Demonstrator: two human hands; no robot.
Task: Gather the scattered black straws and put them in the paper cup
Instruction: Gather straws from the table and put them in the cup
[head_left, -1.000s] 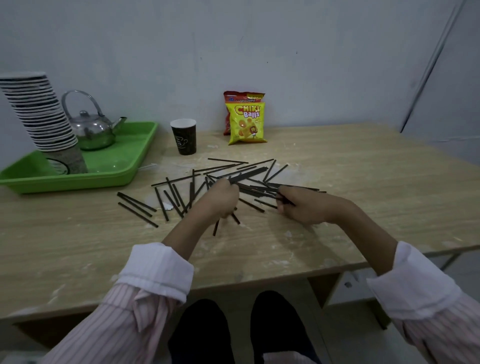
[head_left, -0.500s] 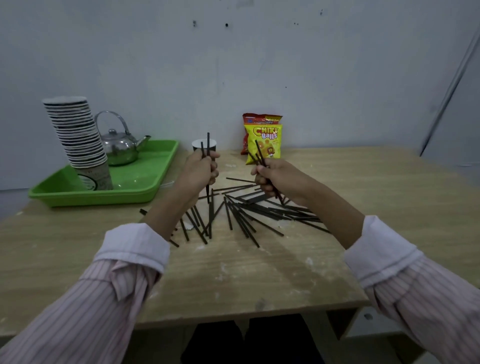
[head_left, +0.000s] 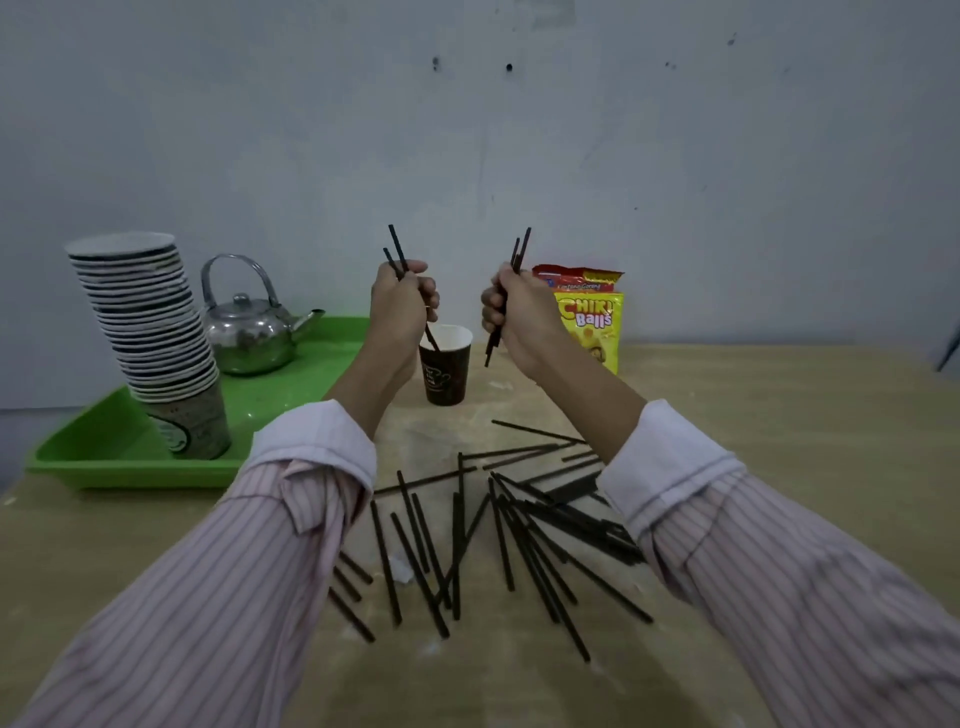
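A dark paper cup (head_left: 445, 371) with a white inside stands upright on the wooden table (head_left: 779, 441), between my two raised hands. My left hand (head_left: 400, 304) is closed around a few black straws (head_left: 397, 249) just left of the cup, and their lower ends dip into the cup's mouth. My right hand (head_left: 519, 314) grips a few more straws (head_left: 521, 249), held upright in the air to the right of the cup. Several black straws (head_left: 498, 525) lie scattered on the table near me, partly hidden by my sleeves.
A green tray (head_left: 119, 457) at the left carries a tall stack of paper cups (head_left: 150, 332) and a metal kettle (head_left: 249, 332). A yellow snack bag (head_left: 592, 322) leans against the grey wall behind my right hand.
Both hands have lifted straws off the table and carried them up and forward to the cup. The left hand's straws now reach into the cup.
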